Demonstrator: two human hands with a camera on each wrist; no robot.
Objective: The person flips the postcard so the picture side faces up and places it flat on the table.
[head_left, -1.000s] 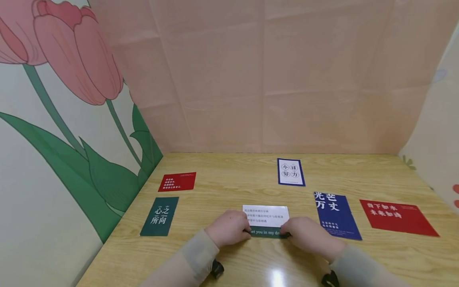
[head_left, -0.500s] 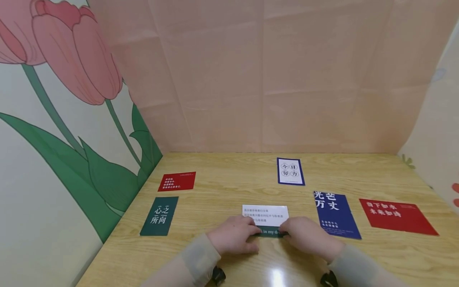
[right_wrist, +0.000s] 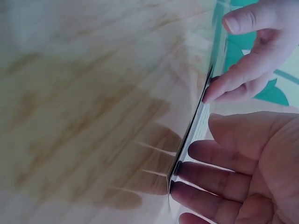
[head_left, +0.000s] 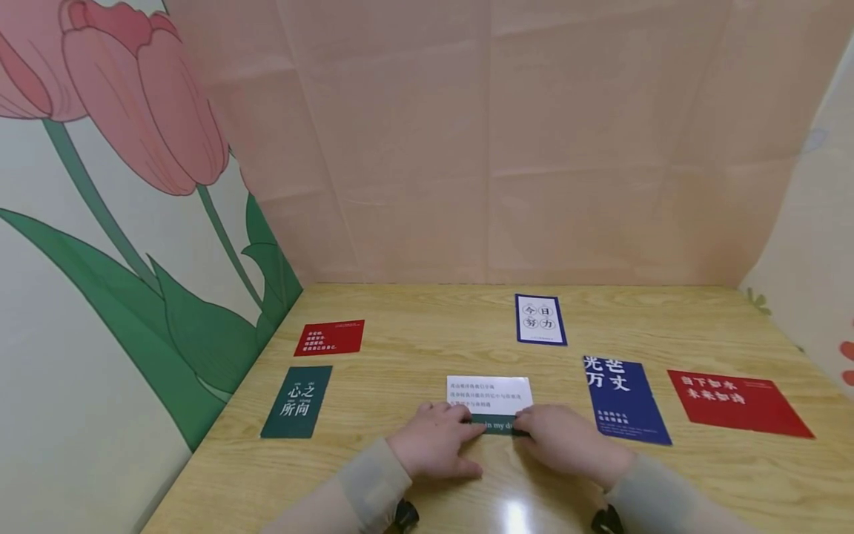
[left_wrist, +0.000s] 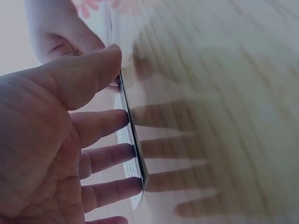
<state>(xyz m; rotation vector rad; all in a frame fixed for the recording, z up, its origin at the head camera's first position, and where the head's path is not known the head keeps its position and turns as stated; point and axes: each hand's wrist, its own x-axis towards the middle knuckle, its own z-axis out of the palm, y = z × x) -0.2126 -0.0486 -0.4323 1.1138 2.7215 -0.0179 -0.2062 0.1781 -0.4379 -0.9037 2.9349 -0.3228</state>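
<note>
A white card with a green lower band and printed text [head_left: 490, 394] lies flat on the table in the middle of the head view. My left hand [head_left: 435, 443] rests its spread fingertips on the card's lower left part, thumb apart and off the card. On the lower right corner, my right hand [head_left: 567, 443] touches the card with its fingertips. Seen nearly edge-on in the left wrist view, the card [left_wrist: 127, 163] meets several straight left fingertips. The right wrist view shows the right fingers [right_wrist: 205, 175] almost straight against the card's edge.
Flat cards lie around on the wooden table [head_left: 414, 326]: a red one [head_left: 330, 338] and a green one [head_left: 296, 403] to the left, a blue-bordered white one [head_left: 541, 320] behind, a blue one [head_left: 627, 400] and another red one [head_left: 740, 403] to the right.
My left fingers have shifted from the card's lower left corner to lie spread over its lower part. The card and right hand have slid slightly left and away from me.
</note>
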